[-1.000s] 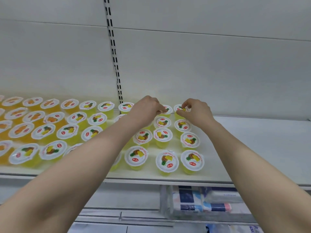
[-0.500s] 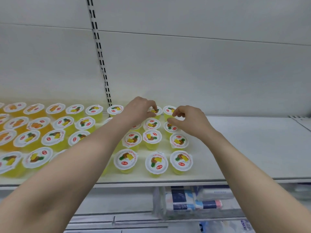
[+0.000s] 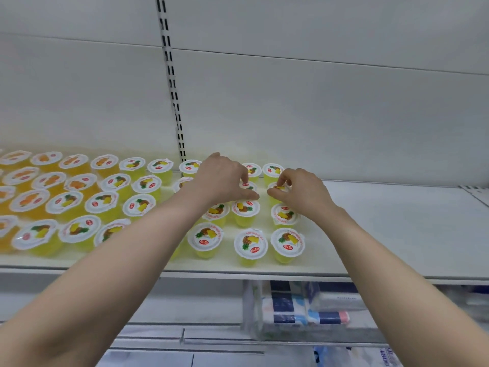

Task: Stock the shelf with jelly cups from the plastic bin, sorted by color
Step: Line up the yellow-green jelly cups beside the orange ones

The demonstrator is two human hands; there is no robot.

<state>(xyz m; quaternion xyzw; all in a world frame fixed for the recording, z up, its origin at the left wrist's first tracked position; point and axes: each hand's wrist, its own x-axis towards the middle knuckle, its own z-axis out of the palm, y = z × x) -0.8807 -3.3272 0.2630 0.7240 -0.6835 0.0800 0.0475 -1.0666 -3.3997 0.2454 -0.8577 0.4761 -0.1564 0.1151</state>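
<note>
The left hand (image 3: 221,181) is curled palm-down, its thumb and fingertips closed on the lid rim of the left-hand cup (image 3: 248,186), which stands on the shelf (image 3: 397,229) to the right of the slotted upright (image 3: 172,83), one row out from the back wall. Just beside it, farther right of the upright, the right hand (image 3: 304,193) curls the same way and pinches the edge of the right-hand cup (image 3: 278,187) between thumb and forefinger. Both cups stand upright with the long axis vertical and the lid facing up, though the fingers hide most of each. Each is a small clear tub of yellow jelly under a white foil lid printed with a pineapple. Around them, right of the upright, more yellow cups (image 3: 250,245) stand in rows running toward the shelf's front edge, lids up, each with a red oval mark. Left of the upright the yellow rows (image 3: 139,205) go on, and farther left come the orange cups (image 3: 29,200). Below the shelf, right of the upright, a clear plastic box (image 3: 252,308) holds blue-and-white wrapped packs.
</note>
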